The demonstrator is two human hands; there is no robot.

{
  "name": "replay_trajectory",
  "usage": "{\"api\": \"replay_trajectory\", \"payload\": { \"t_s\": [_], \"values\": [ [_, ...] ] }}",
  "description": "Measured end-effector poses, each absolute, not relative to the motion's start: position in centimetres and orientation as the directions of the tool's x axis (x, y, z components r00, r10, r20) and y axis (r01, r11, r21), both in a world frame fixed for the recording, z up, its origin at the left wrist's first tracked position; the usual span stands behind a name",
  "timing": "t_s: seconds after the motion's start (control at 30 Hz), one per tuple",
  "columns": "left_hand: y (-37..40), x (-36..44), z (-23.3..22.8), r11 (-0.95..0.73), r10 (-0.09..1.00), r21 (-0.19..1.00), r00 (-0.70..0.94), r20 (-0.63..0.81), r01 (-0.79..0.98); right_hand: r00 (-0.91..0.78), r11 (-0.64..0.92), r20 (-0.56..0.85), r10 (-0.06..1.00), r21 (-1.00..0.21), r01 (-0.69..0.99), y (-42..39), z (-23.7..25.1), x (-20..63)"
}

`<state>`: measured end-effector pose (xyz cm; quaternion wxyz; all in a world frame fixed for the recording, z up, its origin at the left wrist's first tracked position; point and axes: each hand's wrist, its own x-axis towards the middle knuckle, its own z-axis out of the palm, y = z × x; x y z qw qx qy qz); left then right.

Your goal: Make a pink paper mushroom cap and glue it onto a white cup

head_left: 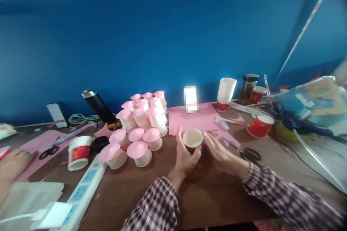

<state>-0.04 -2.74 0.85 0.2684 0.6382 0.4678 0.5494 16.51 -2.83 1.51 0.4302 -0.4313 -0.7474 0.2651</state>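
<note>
White paper cup [192,138], open mouth up, mid-tabletop: left hand [185,157] cups its side; right hand [221,152] flat, fingers spread, just beside.

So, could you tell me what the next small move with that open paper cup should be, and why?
Probably close the right hand onto the paper cup. The left hand cups its near left side, while the right hand lies flat beside it, fingers extended toward the rim, without a grip. The cup stands upright and open at the edge of the pink paper sheet, so a two-handed hold would steady it.
</note>
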Motion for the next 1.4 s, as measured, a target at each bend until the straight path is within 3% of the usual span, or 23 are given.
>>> {"api": "replay_trajectory", "payload": {
  "t_s": [0.17, 0.3, 0.4, 0.57, 0.87, 1.2, 1.4],
  "values": [
    [-2.6, 0.0, 0.7, -0.375, 0.918, 0.914, -0.073, 0.389, 0.153, -0.331, 0.453, 0.354, 0.874, -0.840, 0.297, -2.6, 0.8, 15.6],
    [-2.2, 0.0, 0.2, -0.354, 0.931, 0.929, -0.057, 0.361, 0.113, -0.208, 0.135, 0.093, 0.974, -0.972, 0.194, -1.8, -0.4, 14.1],
    [-2.2, 0.1, 0.2, -0.372, 0.923, 0.914, -0.041, 0.383, 0.160, -0.189, 0.067, 0.040, 0.981, -0.988, 0.137, -1.8, -1.9, 14.3],
    [-2.5, 0.3, 0.7, -0.392, 0.915, 0.906, -0.034, 0.402, 0.161, -0.261, 0.132, 0.112, 0.959, -0.989, 0.062, -1.9, -2.8, 15.2],
    [-2.2, 0.2, 0.3, -0.351, 0.930, 0.925, -0.064, 0.362, 0.143, -0.189, 0.147, 0.138, 0.972, -0.989, 0.033, -1.9, 0.5, 13.6],
    [-1.9, 0.4, 0.4, -0.372, 0.926, 0.923, -0.032, 0.377, 0.102, -0.260, 0.204, 0.162, 0.952, -0.969, 0.141, -2.0, -0.8, 14.7],
    [-1.3, 0.0, 0.3, -0.405, 0.887, 0.905, -0.185, 0.423, 0.130, -0.213, 0.255, 0.213, 0.954, -0.947, 0.196, -2.4, 0.9, 14.3]
  ]
}}
